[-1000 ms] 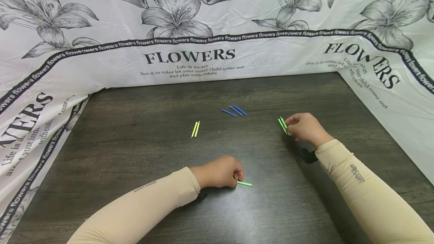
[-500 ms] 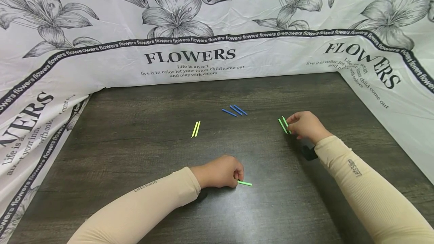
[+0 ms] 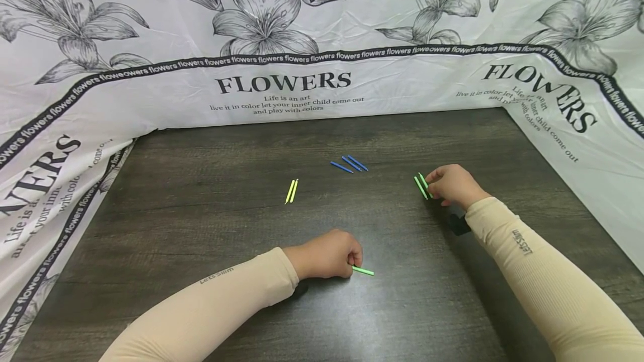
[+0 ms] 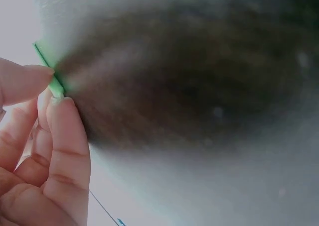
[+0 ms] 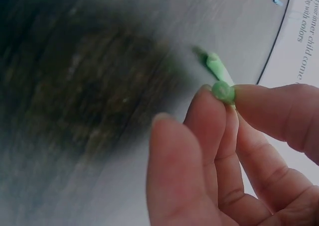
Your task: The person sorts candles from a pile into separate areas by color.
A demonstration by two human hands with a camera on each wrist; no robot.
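In the head view my left hand (image 3: pixel 329 254) rests low over the table, pinching a slim green stick (image 3: pixel 363 270). The left wrist view shows this stick (image 4: pixel 49 69) between thumb and fingertips, with a pale tip at the index finger. Farther right, my right hand (image 3: pixel 455 186) pinches a second green stick (image 3: pixel 422 180). Its rounded end (image 5: pixel 224 92) faces the right wrist camera, held by thumb and fingers. Just left of it a third green stick (image 3: pixel 420 188) lies nearly parallel on the table. The right hand partly covers the stick it holds.
Two yellow sticks (image 3: pixel 291 191) lie side by side left of centre on the dark wooden table (image 3: pixel 216 183). Three blue sticks (image 3: pixel 354 163) lie slanted farther back. A white floral cloth (image 3: pixel 292 94) stands along the back and both sides.
My right hand has shifted slightly back, and its green stick now sits a little apart from the one beside it. The left hand stays in place with its stick.
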